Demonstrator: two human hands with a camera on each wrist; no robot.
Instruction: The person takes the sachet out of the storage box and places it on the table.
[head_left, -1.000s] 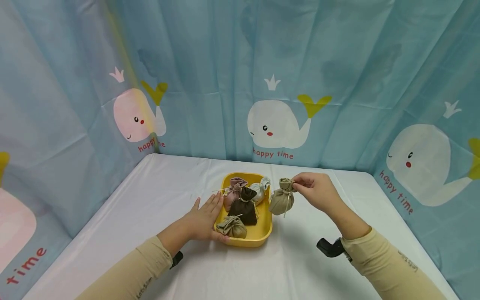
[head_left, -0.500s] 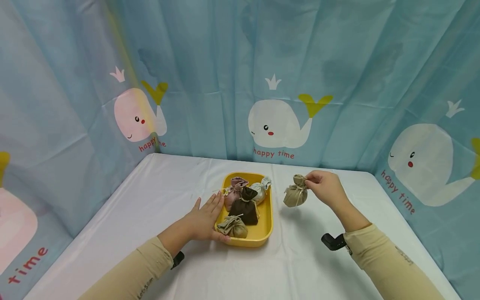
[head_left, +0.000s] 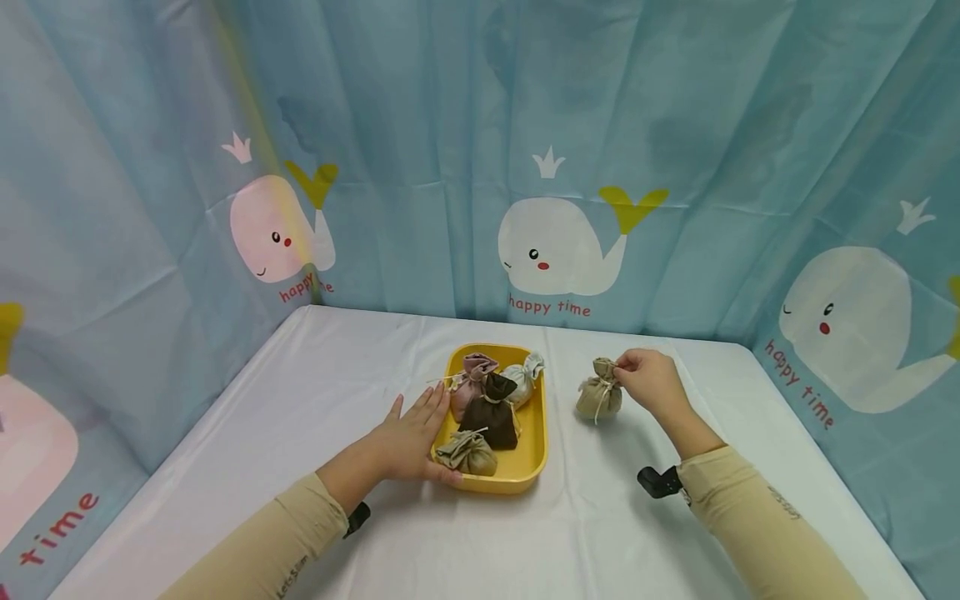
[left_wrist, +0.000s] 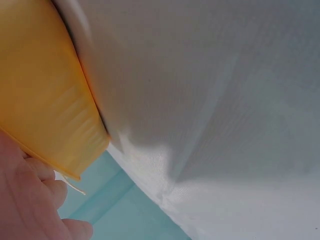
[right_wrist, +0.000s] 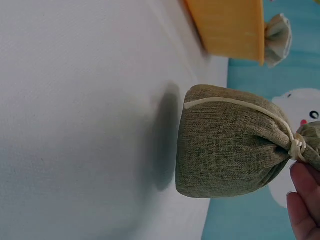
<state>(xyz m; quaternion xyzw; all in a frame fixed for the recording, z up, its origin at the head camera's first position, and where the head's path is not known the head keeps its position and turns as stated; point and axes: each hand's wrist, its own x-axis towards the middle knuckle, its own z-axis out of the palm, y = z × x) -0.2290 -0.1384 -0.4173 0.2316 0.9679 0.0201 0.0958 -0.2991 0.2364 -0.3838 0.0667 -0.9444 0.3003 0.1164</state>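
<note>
My right hand [head_left: 651, 382] pinches a tan drawstring pouch [head_left: 599, 392] by its gathered neck, to the right of the yellow tray. In the right wrist view the pouch [right_wrist: 230, 142] hangs close over the white cloth, its shadow beside it. My left hand [head_left: 408, 437] lies with straight fingers along the left rim of the yellow tray [head_left: 531, 467], thumb at the near corner. Inside the tray are a pink pouch [head_left: 463, 396], a dark brown pouch [head_left: 489, 423], a pale pouch [head_left: 519, 383] and another tan pouch [head_left: 476, 457].
White cloth [head_left: 480, 550] covers the table. Blue curtains [head_left: 420, 125] printed with whales stand along the back and both sides. A black wrist camera [head_left: 660, 482] sticks out below the right forearm.
My right hand has carried the tan pouch from the tray's right edge further right, then lowered it toward the cloth. The left hand and the tray stay where they were.
</note>
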